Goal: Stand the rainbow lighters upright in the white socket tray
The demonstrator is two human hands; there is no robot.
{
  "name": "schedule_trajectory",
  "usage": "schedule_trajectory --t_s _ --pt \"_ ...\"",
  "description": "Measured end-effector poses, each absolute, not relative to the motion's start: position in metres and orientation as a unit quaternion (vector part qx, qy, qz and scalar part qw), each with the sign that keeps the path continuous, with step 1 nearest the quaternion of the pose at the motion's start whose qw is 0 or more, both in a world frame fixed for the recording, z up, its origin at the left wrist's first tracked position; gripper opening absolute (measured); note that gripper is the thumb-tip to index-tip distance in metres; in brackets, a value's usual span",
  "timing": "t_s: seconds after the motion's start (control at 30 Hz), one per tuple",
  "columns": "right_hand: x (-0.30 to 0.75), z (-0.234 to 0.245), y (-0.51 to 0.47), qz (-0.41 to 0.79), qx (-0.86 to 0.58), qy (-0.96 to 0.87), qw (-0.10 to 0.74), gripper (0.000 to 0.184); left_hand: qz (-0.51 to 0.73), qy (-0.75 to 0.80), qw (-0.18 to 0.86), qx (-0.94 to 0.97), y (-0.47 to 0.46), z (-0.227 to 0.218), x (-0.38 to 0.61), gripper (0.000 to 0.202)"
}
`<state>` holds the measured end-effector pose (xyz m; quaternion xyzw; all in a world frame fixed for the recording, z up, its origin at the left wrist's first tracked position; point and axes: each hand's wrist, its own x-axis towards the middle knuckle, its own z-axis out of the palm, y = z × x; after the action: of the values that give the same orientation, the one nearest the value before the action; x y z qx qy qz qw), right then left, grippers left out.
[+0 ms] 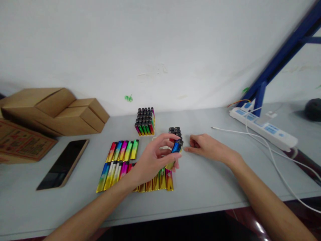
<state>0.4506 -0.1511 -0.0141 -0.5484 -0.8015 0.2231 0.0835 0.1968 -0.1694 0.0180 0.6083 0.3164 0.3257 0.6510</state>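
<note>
With left hand (156, 154) grasping a blue-and-gold lighter (177, 146) above the counter (200, 180), in front of a small lighter cluster (173, 129); with right hand (207, 146) nearby, half-curled and released. Blocking part of the lighter rows (122, 150) with the left hand. Flanked by phone (64, 164) and cardboard boxes (50, 110) at left, power strip (263, 127) and white cable (230, 130) at right, backed by lighter block (145, 122) near the wall (200, 50).

Blu/gold lighter (176, 147) held tilted, blk top up.
</note>
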Motion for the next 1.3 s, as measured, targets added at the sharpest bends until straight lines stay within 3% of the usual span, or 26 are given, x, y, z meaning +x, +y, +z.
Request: schedule_trajectory --t_s 0.13,0.33,0.67,1.3 --pt "0.450 -0.014 -0.150 0.224 -0.548 -0.802 0.082 0.035 0.335 0.349 0.632 0.606 -0.165 0.022 0.194 0.028" --pt "0.451 -0.011 -0.150 0.223 -0.567 -0.790 0.071 0.039 0.332 0.305 0.647 0.615 -0.157 0.016 0.188 0.033" --pt "0.452 -0.006 -0.152 0.203 -0.612 -0.763 0.055 0.055 0.318 0.388 0.443 0.743 -0.151 0.013 0.182 0.051" --pt "0.450 -0.006 -0.152 0.189 -0.608 -0.770 0.047 0.055 0.289 0.436 0.365 0.770 -0.158 0.015 0.182 0.041"
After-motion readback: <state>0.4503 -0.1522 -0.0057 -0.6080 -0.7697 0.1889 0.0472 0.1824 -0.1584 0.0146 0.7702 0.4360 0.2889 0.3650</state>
